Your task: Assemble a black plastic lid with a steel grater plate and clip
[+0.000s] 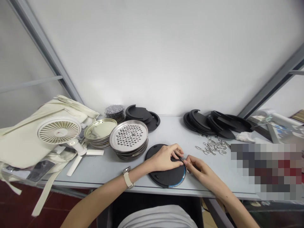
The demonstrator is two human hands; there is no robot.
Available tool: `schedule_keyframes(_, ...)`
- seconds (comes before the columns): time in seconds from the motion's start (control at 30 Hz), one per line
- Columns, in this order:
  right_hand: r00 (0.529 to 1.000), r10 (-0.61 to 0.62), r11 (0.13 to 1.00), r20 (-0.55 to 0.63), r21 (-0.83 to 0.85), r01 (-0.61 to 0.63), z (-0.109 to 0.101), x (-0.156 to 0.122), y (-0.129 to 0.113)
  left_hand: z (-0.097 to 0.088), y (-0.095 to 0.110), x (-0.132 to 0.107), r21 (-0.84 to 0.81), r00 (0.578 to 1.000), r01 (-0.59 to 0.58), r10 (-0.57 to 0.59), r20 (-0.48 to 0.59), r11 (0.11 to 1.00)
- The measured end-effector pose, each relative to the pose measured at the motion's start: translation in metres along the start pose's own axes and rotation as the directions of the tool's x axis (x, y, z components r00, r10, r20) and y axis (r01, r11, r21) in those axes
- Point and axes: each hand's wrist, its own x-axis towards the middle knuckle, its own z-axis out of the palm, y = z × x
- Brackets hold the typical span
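Note:
A round black disc [163, 179] lies flat in front of me, with a blue strip along its right edge. My left hand [167, 157] rests over the disc, thumb and fingers pinched at its right rim. Meeting it there, my right hand [198, 169] pinches from the right. Between the fingertips shows a small metal wire piece [182, 159], mostly covered by the fingers. Beyond my right hand lies a loose pile of metal wire loops [215, 146].
At left stand a stack of perforated metal plates [132, 135], gold-toned lids [101, 129] and a white fan [59, 131] by a cream bag [26, 139]. Black round covers [139, 113] sit at the back; more black covers [201, 122] are at right. A pixelated patch hides the far right.

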Motion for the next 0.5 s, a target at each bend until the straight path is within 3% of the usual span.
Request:
schedule_keyframes(0.17, 0.999, -0.049, 0.997, -0.012, -0.061, 0.048, -0.0019, -0.0035, -0.0043, 0.0009, 0.0, -0.0003, -0.023, 1.0, 0.024, -0.024, 0.005, 0.999)
schedule_keyframes(0.5, 0.997, -0.071, 0.988, 0.011, -0.136, 0.071, -0.0014, -0.0032, 0.0021, 0.001, -0.0001, 0.0, 0.021, 0.999, -0.048, 0.048, -0.008, 0.999)
